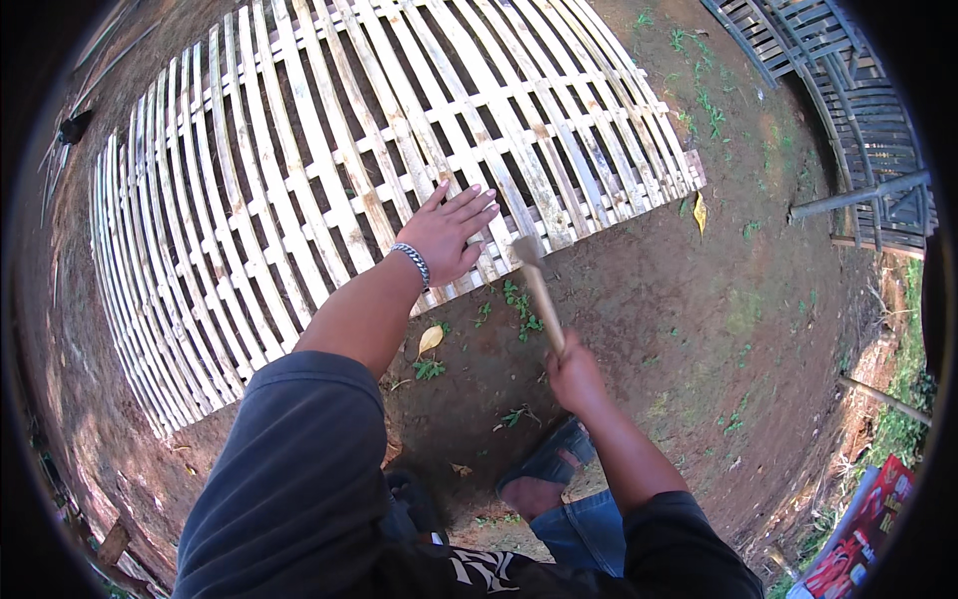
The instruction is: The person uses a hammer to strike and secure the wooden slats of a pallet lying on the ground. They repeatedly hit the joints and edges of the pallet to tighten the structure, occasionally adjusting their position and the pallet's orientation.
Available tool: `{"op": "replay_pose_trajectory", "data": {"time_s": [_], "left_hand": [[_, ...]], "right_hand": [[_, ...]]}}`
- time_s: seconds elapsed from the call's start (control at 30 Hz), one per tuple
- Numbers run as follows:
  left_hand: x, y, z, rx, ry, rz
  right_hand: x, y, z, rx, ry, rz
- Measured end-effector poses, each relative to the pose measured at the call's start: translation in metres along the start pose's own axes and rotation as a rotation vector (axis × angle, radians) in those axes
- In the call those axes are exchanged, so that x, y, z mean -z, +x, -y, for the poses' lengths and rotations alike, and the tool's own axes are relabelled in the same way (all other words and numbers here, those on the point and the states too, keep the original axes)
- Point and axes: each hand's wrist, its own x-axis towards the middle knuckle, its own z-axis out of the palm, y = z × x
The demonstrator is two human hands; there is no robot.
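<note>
A large lattice panel of pale bamboo slats (299,180) lies flat on bare earth in front of me. My left hand (449,235) rests palm down on its near edge, fingers spread, a metal bracelet on the wrist. My right hand (574,374) grips the wooden handle of a hammer (537,285); its head is raised just over the panel's near edge, right beside my left hand's fingertips.
Brown dirt ground (649,329) with small weeds and yellow leaves stretches to the right. A darker lattice panel (858,110) stands at the top right with a grey pole (858,195). My sandalled foot (549,469) is below my hands. A red package (863,539) lies at the lower right.
</note>
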Motion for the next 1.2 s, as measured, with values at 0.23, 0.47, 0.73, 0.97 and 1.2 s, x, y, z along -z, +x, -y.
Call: {"op": "replay_pose_trajectory", "data": {"time_s": [0.23,0.47,0.73,0.97,1.2], "left_hand": [[-0.002,-0.001,0.002,-0.001,0.006,-0.011],[0.001,-0.001,-0.001,-0.038,0.073,-0.036],[-0.001,0.026,0.002,-0.163,-0.036,-0.002],[-0.004,0.025,-0.001,-0.152,0.043,0.012],[-0.002,0.027,0.0,-0.15,0.027,-0.008]], "right_hand": [[0.02,-0.019,0.002,-0.092,-0.048,-0.174],[0.02,-0.027,0.006,0.131,0.39,-0.483],[0.002,-0.023,0.012,0.021,0.231,-0.357],[-0.005,-0.017,-0.007,0.067,0.181,-0.366],[-0.001,-0.01,-0.001,-0.181,0.04,-0.153]]}}
